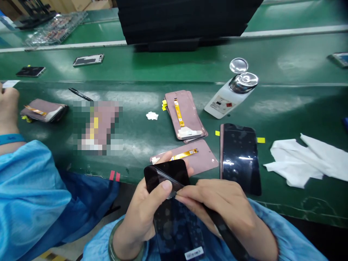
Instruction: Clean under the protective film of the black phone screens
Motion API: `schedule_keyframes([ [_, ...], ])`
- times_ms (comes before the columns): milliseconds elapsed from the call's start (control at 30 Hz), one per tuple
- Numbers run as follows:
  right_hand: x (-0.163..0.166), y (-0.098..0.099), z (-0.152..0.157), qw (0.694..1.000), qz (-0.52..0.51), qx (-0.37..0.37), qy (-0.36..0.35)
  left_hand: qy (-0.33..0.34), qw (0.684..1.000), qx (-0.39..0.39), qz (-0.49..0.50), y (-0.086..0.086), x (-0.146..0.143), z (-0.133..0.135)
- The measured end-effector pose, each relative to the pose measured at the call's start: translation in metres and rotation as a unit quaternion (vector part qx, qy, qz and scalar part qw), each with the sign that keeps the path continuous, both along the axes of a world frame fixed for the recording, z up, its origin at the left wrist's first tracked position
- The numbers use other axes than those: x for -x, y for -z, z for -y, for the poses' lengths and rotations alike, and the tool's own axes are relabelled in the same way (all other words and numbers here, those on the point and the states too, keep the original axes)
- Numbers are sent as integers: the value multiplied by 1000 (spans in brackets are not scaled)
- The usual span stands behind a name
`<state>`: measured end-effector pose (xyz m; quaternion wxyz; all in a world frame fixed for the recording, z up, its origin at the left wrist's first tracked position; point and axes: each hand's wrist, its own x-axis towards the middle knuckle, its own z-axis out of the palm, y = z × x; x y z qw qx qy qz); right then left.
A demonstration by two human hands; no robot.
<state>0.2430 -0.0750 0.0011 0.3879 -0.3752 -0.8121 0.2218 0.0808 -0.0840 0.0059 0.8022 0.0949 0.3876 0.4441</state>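
My left hand [144, 210] grips a black phone screen panel [174, 224] from the left, thumb pressed on its upper part. A dark protective film [165, 174] curls up off the panel's top end. My right hand [217, 203] is closed in a pinch at the film's edge and also holds a thin black tool [228, 235] that runs down to the lower right. Just beyond my hands a pink screen back with a yellow flex cable [195, 159] lies on the green table [285, 105].
A stack of pink panels [185, 116], a black panel [240, 156], white cloths [304, 159], a solvent dispenser bottle [231, 94] and a white scrap [152, 116] lie ahead. At left a co-worker's blue sleeve [29, 192] and hand [8, 105] are beside more panels [43, 110].
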Motion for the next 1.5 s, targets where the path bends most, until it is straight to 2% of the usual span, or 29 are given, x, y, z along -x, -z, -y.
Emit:
schedule_keyframes([
  [300, 0, -2, 0, 1000, -10, 5, -4, -7, 1000, -13, 14, 4, -2, 0],
  [400, -5, -1, -2, 994, -78, 73, 31, -23, 999, 9, -25, 3, -3, -4],
  [500, -15, 6, -9, 954, -228, 157, 116, -18, 999, 31, -31, 3, 3, -9],
  [567, -24, 12, -16, 920, -301, 192, 164, 0, 999, 30, 20, 6, 10, -11],
  [633, -34, 18, -23, 906, -305, 219, 195, 19, 995, 0, 95, 10, 18, -13],
  [667, -40, 21, -26, 912, -275, 220, 210, 22, 991, -18, 129, 12, 21, -13],
  [733, -52, 24, -30, 938, -172, 177, 242, 7, 983, -51, 178, 16, 24, -15],
  [800, -63, 26, -31, 950, -69, 93, 289, -16, 979, -65, 195, 20, 23, -17],
  [867, -71, 26, -30, 939, -29, 25, 341, -21, 980, -62, 189, 24, 22, -18],
  [967, -79, 28, -27, 915, -55, -25, 398, -37, 981, -55, 182, 31, 22, -19],
  [1100, -90, 32, -25, 897, -90, -16, 433, -92, 978, -19, 185, 35, 21, -22],
  [1233, -97, 27, -21, 885, -76, 20, 459, -104, 988, 20, 114, 27, 15, -29],
  [1300, -90, 20, -16, 899, -56, 86, 425, -89, 993, 39, 64, 18, 9, -31],
  [1333, -83, 16, -12, 914, -53, 122, 383, -85, 994, 48, 40, 14, 5, -31],
  [1433, -52, 6, 2, 958, -87, 203, 183, -80, 995, 55, -28, 6, -8, -31],
  [1500, -29, 3, 12, 956, -120, 256, 76, -65, 996, 30, -51, 6, -16, -31],
])
